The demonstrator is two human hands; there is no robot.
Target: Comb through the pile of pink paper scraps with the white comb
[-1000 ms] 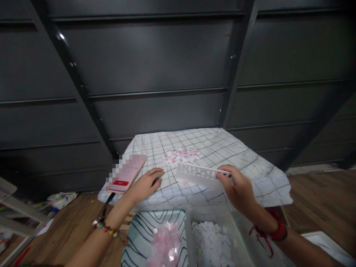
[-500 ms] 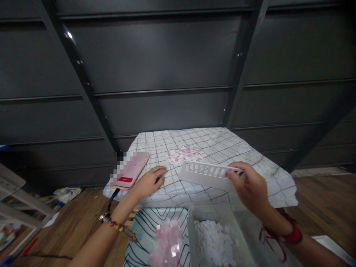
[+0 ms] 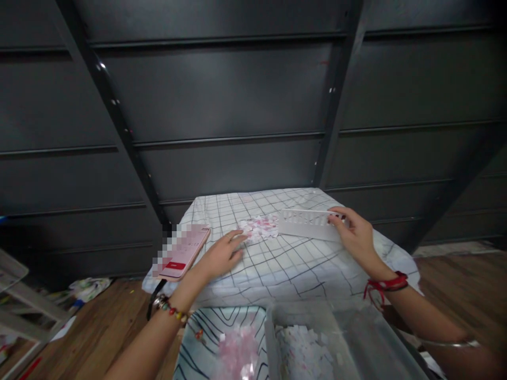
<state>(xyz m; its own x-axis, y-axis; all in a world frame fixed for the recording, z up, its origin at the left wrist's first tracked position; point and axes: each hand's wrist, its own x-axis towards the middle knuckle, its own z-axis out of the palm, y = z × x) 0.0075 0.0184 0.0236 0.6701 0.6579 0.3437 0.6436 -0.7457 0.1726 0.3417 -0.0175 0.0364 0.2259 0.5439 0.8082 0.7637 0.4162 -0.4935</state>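
My right hand (image 3: 352, 232) grips one end of a white slotted plastic strip (image 3: 307, 226), which stands on its long edge over the checked cloth. The strip's left end is beside a flat pile of small pink and white paper pieces (image 3: 261, 228). My left hand (image 3: 222, 254) rests at the near left side of that pile, fingers stretched out and holding nothing. To the left of this hand lies a pink-edged phone (image 3: 184, 258), part of it blurred out.
A wavy-lined tray (image 3: 194, 322) with pink pieces stands in front, beside a clear plastic bin (image 3: 271, 338) with white paper pieces. The checked cloth (image 3: 257, 266) covers the table. A dark panelled wall (image 3: 222, 95) rises behind; a white frame (image 3: 35, 322) stands left.
My right hand has moved the strip away from me and slightly right, to the pile's right side. My left hand has reached forward to the pile's near edge. The view has tilted a little.
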